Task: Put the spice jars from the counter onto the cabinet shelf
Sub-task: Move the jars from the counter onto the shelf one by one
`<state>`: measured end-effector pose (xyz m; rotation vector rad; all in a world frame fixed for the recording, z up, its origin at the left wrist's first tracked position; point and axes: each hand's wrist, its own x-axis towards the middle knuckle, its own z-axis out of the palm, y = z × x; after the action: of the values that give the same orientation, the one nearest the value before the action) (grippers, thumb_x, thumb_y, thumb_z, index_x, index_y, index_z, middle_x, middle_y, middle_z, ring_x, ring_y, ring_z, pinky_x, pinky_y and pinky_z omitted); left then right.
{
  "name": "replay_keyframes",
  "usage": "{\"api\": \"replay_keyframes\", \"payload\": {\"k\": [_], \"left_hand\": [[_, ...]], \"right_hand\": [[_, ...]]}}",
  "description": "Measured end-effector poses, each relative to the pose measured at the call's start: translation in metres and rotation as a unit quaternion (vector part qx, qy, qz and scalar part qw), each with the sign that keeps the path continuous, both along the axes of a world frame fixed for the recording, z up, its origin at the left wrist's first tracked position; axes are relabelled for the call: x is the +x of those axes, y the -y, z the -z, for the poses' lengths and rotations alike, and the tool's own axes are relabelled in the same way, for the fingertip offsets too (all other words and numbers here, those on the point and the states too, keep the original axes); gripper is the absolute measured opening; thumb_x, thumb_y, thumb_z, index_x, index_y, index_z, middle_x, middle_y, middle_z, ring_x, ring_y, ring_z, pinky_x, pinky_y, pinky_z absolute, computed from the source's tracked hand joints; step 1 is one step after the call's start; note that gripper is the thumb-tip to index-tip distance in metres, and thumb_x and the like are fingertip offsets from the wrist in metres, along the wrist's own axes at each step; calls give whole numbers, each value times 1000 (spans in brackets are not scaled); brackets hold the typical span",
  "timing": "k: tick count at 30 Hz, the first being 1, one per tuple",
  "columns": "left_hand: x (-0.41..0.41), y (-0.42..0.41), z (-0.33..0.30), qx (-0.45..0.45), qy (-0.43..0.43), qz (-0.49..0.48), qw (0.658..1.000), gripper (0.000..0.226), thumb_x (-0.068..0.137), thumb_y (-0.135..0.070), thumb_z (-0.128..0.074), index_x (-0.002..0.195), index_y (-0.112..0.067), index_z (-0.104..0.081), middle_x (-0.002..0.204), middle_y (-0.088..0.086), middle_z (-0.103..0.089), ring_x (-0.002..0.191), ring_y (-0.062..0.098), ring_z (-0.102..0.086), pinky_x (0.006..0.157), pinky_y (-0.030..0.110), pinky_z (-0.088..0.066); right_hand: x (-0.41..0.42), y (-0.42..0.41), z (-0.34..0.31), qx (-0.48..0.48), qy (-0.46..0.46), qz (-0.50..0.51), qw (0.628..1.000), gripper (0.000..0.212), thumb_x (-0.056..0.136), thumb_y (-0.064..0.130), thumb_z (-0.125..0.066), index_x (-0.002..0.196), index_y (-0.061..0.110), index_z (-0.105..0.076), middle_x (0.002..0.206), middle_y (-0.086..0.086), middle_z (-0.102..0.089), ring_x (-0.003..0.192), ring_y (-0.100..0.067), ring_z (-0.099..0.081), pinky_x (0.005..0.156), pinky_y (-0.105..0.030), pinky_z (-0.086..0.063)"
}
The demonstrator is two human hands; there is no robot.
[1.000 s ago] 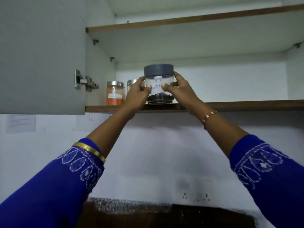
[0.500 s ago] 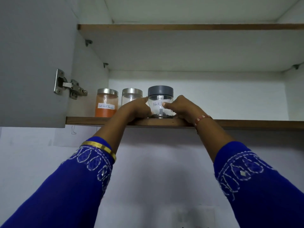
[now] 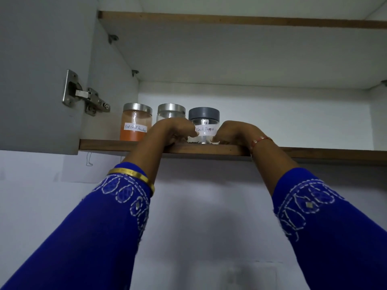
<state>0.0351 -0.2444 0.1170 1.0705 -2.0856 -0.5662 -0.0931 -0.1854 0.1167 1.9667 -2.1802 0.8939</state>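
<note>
A clear jar with a grey lid and a "Black Pepper" label [image 3: 204, 115] stands on the wooden-edged cabinet shelf [image 3: 314, 156], third in a row from the left. My left hand [image 3: 170, 130] presses against its left side, fingertips on the label. Pressed to the jar's lower right side is my right hand [image 3: 234, 131], fingers curled. An orange "Red chilli Powder" jar [image 3: 136, 122] with a steel lid stands at the shelf's left end. Beside it is a clear steel-lidded jar [image 3: 171, 110], partly hidden behind my left hand.
The grey cabinet door [image 3: 41, 70] hangs open at the left on a metal hinge [image 3: 83, 95]. A second shelf [image 3: 230, 19] runs above. The lower shelf stretches bare to the right of the jars. White wall lies below the cabinet.
Both hands have lowered the black pepper jar from above the shelf edge onto the shelf and moved it back into line with the other two jars. The view has tilted upward.
</note>
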Motion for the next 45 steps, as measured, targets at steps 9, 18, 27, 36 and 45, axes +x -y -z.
{"api": "replay_keyframes", "payload": {"k": [9, 18, 27, 36, 45], "left_hand": [[-11, -34, 22, -168, 79, -160, 970, 31, 92, -15, -43, 118, 0, -53, 121, 17, -58, 108, 30, -55, 88, 34, -43], [4, -71, 61, -292, 172, -221, 915, 39, 100, -26, -27, 122, -4, -51, 126, 19, -56, 118, 35, -50, 106, 44, -31], [23, -100, 115, -281, -2, -33, 959, 46, 99, -20, -33, 142, -2, -29, 152, 19, -25, 144, 33, -17, 119, 49, -10], [16, -186, 236, -132, -70, 104, 983, 46, 102, -22, -28, 147, -13, -22, 158, 6, -14, 148, 20, -7, 119, 37, -3], [-2, -241, 384, 23, -46, 220, 974, 45, 100, -18, -34, 144, -12, -31, 156, 9, -22, 147, 22, -8, 118, 42, 5]], "right_hand": [[9, -10, 18, -154, 21, 60, 986, 24, 91, 8, -47, 111, -3, -56, 124, -21, -58, 100, -30, -56, 69, -27, -36], [3, -43, 66, -239, -147, 176, 944, 55, 102, 34, -25, 109, -6, -61, 116, -25, -63, 112, -37, -54, 93, -38, -40], [5, -91, 100, -142, -147, 145, 968, 71, 97, 46, -36, 150, 7, -11, 158, -19, -8, 147, -33, -6, 118, -51, -7], [19, -185, 244, -73, -65, 126, 987, 69, 97, 47, -33, 151, 13, -6, 160, -12, -1, 148, -28, 0, 119, -45, -2], [17, -275, 399, -16, 123, 186, 975, 65, 96, 36, -45, 149, 9, -18, 158, -12, -15, 147, -26, -11, 119, -39, -8]]}}
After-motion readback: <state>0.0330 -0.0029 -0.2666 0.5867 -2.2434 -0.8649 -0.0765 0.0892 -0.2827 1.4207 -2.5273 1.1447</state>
